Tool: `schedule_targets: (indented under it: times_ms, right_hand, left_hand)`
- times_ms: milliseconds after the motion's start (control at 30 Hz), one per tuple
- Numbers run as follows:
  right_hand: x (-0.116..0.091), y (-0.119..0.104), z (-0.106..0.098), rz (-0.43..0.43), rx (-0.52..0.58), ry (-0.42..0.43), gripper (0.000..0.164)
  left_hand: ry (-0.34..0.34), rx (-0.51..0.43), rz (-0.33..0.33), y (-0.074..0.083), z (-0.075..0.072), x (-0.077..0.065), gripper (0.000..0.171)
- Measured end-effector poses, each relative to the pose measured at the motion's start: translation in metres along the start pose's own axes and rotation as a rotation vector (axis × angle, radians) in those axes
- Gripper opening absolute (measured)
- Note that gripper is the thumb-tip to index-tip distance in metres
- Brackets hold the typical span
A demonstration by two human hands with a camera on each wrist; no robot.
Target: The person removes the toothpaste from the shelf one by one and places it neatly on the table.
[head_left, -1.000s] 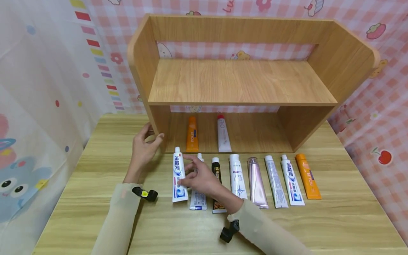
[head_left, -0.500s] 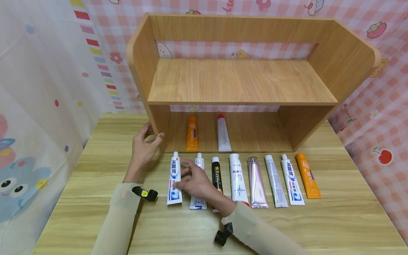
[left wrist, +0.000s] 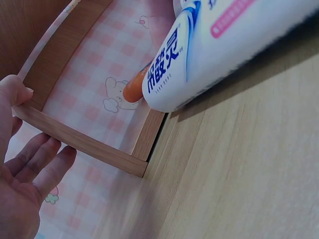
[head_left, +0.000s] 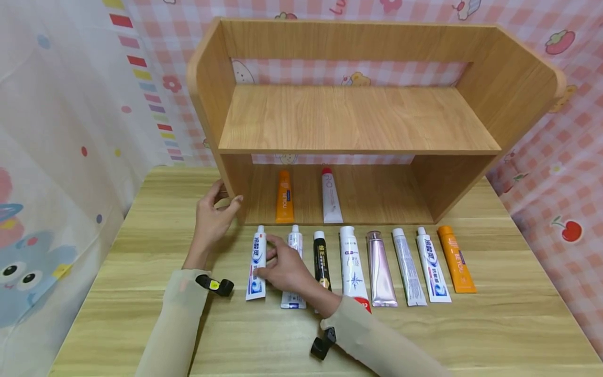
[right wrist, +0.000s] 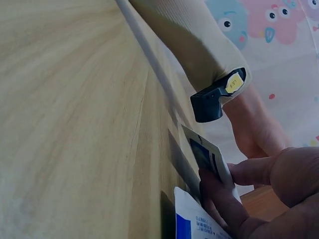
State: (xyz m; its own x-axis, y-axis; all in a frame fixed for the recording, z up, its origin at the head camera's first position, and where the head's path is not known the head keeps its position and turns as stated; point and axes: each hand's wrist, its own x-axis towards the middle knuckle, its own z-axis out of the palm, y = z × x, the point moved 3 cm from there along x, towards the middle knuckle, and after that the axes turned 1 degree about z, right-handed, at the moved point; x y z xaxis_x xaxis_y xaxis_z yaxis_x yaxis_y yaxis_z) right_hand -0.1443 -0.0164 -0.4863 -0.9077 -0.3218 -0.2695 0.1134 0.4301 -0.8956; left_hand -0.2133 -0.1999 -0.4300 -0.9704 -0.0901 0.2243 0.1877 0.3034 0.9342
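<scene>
My right hand point(head_left: 288, 267) pinches a white toothpaste tube point(head_left: 257, 264) with blue lettering, thumb on one side and fingers on the other. In the right wrist view the tube point(right wrist: 207, 157) is tilted just above or against the table; I cannot tell whether it touches. Its cap points toward the shelf. My left hand point(head_left: 214, 220) grips the left side panel of the wooden shelf point(head_left: 358, 120); the left wrist view shows thumb and fingers on opposite sides of the panel edge. Just right of the held tube, a white tube point(head_left: 295, 241) lies partly under my right hand.
A row of tubes lies before the shelf: a black one point(head_left: 321, 259), a white one with a red end point(head_left: 352, 262), a pink one point(head_left: 380, 269), and several more to an orange one point(head_left: 457, 259). Inside the lower shelf lie an orange tube point(head_left: 285, 199) and a red-capped tube point(head_left: 332, 199).
The right hand has carried the toothpaste tube a little left and toward me, then nearly stopped. The left hand has stayed on the shelf's side panel.
</scene>
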Motion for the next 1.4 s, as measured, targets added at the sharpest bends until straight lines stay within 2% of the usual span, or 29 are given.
schedule_targets:
  times_ms: [300, 500, 767, 967, 1167, 1267, 1400]
  right_hand:
    - [-0.001, -0.008, 0.002, -0.046, -0.164, 0.017, 0.092]
    - [-0.007, -0.013, -0.002, -0.128, -0.313, 0.048, 0.088]
    - [-0.016, -0.021, -0.013, -0.138, -0.397, 0.020, 0.087]
    - [-0.018, -0.022, -0.025, -0.113, -0.349, -0.046, 0.086]
    - [-0.019, -0.026, -0.040, -0.147, -0.256, -0.122, 0.080]
    - [-0.018, -0.030, -0.047, -0.193, -0.237, -0.126, 0.078]
    - [-0.014, -0.032, -0.059, -0.253, -0.229, -0.082, 0.077]
  left_hand:
    - [-0.002, -0.010, 0.011, -0.002, 0.001, 0.002, 0.051]
    - [-0.004, -0.003, 0.014, -0.001, 0.000, 0.001, 0.052]
    - [-0.003, -0.004, 0.012, -0.001, 0.000, 0.001, 0.052]
    - [-0.003, -0.014, 0.013, -0.001, 0.002, 0.002, 0.052]
    - [-0.010, -0.008, 0.012, -0.001, 0.004, 0.003, 0.052]
    - [-0.005, -0.015, 0.002, -0.001, 0.003, 0.002, 0.052]
    - [-0.002, -0.019, 0.010, -0.002, 0.001, 0.001, 0.052]
